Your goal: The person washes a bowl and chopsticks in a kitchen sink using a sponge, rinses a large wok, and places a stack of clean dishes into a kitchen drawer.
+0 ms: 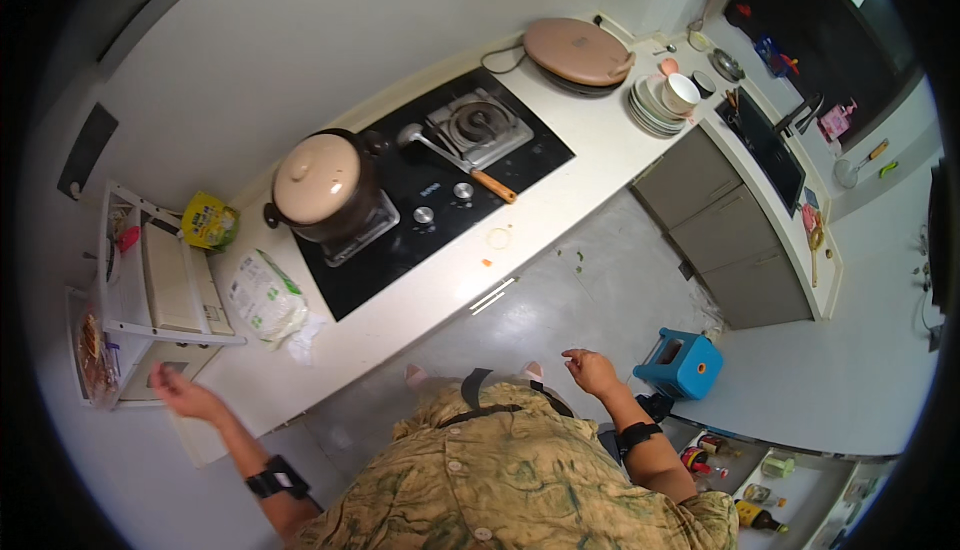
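Observation:
My left hand (pixel 184 394) is raised beside the front of a white shelf unit (pixel 172 336) at the left end of the counter; it is slightly blurred, and whether its fingers touch anything cannot be told. Over the floor, to the right of my body, my right hand (pixel 592 371) holds nothing, its index finger stretched out and the others partly bent. A lidded clay pot (pixel 319 182) sits on the left burner of the black gas hob (pixel 337 272). A ladle with a wooden handle (pixel 491 184) lies across the hob near the right burner (pixel 480 123).
On the counter (pixel 420 310) are a plastic pack of tissues (pixel 266 298), a yellow pouch (pixel 210 221), a pink electric griddle (pixel 577 51) and stacked plates (pixel 652 111). The sink (pixel 765 148) is at right. A blue stool (pixel 682 366) stands near an open drawer of bottles (pixel 757 516).

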`<state>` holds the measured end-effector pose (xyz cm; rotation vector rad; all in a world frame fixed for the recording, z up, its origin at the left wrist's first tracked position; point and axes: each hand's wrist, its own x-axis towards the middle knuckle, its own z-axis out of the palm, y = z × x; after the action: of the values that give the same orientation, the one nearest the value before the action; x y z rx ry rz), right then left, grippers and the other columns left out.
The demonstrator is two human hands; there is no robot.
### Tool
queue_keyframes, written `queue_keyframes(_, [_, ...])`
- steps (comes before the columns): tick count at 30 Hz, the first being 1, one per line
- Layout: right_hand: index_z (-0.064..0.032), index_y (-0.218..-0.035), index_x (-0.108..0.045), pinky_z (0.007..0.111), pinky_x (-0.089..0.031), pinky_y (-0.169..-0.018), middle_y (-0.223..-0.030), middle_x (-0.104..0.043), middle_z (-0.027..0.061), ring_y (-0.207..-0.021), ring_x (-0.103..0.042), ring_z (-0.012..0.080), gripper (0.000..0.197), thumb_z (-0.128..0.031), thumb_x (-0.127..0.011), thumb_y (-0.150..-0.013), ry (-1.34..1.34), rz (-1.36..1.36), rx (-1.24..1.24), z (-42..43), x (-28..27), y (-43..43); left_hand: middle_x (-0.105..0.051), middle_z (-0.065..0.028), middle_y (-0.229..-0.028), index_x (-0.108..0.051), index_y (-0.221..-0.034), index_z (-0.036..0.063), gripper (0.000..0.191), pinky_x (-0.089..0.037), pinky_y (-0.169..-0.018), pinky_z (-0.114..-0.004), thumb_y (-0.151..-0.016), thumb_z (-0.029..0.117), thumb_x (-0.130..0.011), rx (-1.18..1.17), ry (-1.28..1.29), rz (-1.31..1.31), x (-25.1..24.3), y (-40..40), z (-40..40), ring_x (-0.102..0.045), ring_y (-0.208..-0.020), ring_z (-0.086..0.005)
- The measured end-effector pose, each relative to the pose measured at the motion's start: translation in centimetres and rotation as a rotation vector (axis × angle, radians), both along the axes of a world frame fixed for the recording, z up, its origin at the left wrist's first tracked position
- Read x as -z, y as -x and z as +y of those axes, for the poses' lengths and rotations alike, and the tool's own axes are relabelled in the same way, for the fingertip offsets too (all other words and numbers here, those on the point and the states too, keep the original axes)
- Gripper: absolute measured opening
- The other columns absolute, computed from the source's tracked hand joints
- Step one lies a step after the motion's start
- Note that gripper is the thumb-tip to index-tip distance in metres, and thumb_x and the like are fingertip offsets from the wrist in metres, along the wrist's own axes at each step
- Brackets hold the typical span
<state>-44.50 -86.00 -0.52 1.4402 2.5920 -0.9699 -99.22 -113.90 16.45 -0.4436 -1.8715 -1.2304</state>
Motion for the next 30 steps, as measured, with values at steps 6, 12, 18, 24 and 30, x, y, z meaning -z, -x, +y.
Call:
queue_keyframes(6, [-0.0122,-0.095,-0.058,0.039,-0.046,-0.067,-0.085,-0.059,0.0132,-0.077,-0.056,0.0298,0.021,-0.020,-0.051,-0.077,0.033,-0.183,0.075,3.5,0.8,-12.3,-0.053,-0.0109,-0.096,-0.055,-0.090,0.0007,0.020,-0.035,-0.087,-0.034,-0.072,-0.001,-0.048,0.759,0.405,-0.382,9.7,-23.1,19.3,-0.047,-0.096,-0.0242])
queue_keyframes(12, [-0.0110,-0.097,-0.058,0.039,-0.046,-0.065,-0.080,-0.060,0.0134,-0.074,-0.057,0.0308,0.024,-0.022,-0.052,-0.076,0.103,-0.103,0.277,7.7,0.5,-18.4,-0.053,-0.0068,-0.093,-0.056,-0.089,0.0013,0.014,-0.038,-0.073,-0.024,-0.076,0.002,-0.049,1.115,0.558,-0.632,12.1,-32.6,29.0,-0.049,-0.083,-0.0140])
queue_keyframes(18, [-0.0103,-0.102,-0.055,0.038,-0.045,-0.066,-0.081,-0.060,0.0143,-0.076,-0.057,0.0304,0.029,-0.026,-0.051,-0.078,0.078,0.060,0.385,14.6,0.2,-17.6,-0.053,-0.0030,-0.087,-0.056,-0.093,0.0009,0.017,-0.039,-0.064,-0.020,-0.079,0.006,-0.050,1.310,0.619,-0.967,12.9,-35.4,38.3,-0.047,-0.074,-0.0078])
queue_keyframes(24, [-0.0090,-0.105,-0.053,0.037,-0.045,-0.069,-0.091,-0.057,0.0180,-0.080,-0.056,0.0310,0.032,-0.029,-0.049,-0.081,0.040,0.111,0.451,24.1,-1.7,-19.0,-0.055,-0.0044,-0.087,-0.054,-0.100,0.0006,0.022,-0.041,-0.071,-0.020,-0.079,0.006,-0.050,1.473,0.651,-0.965,15.9,-37.7,50.9,-0.050,-0.078,-0.0088])
queue_keyframes(30, [-0.0042,-0.113,-0.047,0.031,-0.042,-0.074,-0.095,-0.057,0.0138,-0.083,-0.055,0.0206,0.047,-0.041,-0.040,-0.084,0.181,0.461,0.732,34.3,-2.2,-22.5,-0.058,-0.0057,-0.083,-0.052,-0.103,0.0017,0.026,-0.043,-0.069,-0.022,-0.080,0.012,-0.053,1.573,0.600,-0.940,17.2,-39.0,65.3,-0.053,-0.076,-0.0101])
